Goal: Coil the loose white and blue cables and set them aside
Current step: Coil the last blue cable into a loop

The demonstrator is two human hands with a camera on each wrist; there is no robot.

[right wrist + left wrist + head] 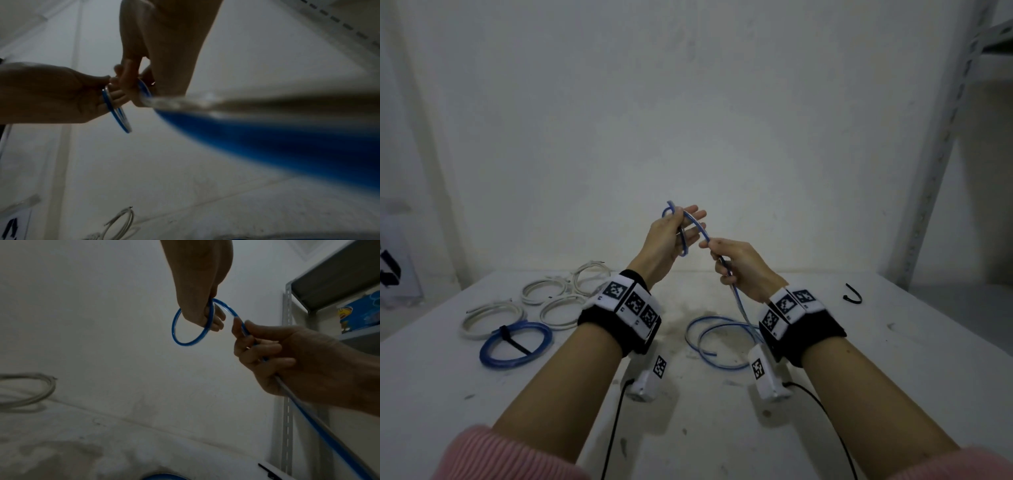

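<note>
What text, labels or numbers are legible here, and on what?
None can be read.
Wristband tags: black-and-white square codes; the tiny marks beside them are too small.
Sheet against the wall, far left: large black marks, cut off.
Blue box on the shelf: printing too blurred.

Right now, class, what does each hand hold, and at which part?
Both hold one blue cable. The left hand grips its small coiled loop; the right hand pinches the straight run just past the loop.

White coils (544, 301) crowd table (893, 359) left; right side open past black tie (854, 295).
</note>
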